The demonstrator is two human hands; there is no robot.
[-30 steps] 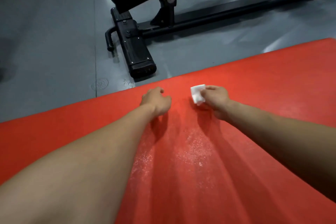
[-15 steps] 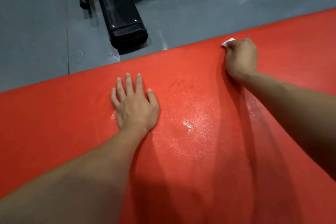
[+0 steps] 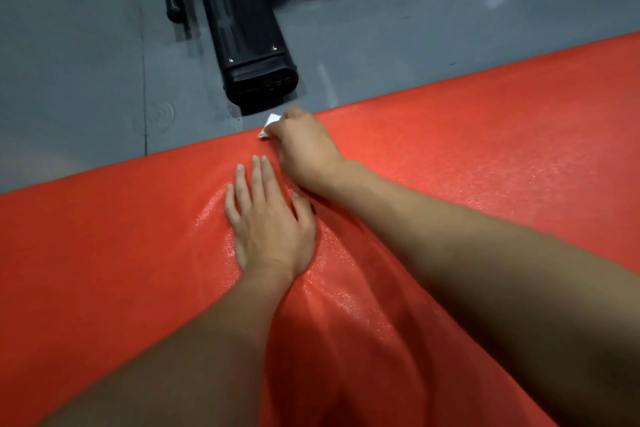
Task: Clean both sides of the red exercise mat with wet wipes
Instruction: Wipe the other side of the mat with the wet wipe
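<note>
Two forearms reach out from my near edge across the red exercise mat [image 3: 485, 156], which covers the grey floor [image 3: 69, 62] in front of me. My left hand [image 3: 268, 222] lies flat on it, fingers straight. Just beyond, my right hand [image 3: 304, 146] curls around a white wet wipe [image 3: 268, 125] at the mat's far edge. Farther off stands a black bench foot [image 3: 249, 42].

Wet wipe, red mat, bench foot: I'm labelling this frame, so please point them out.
wet wipe [image 3: 269, 123], head view, white corner showing.
red mat [image 3: 485, 156], head view, bare top surface.
bench foot [image 3: 259, 80], head view, black end cap.
</note>
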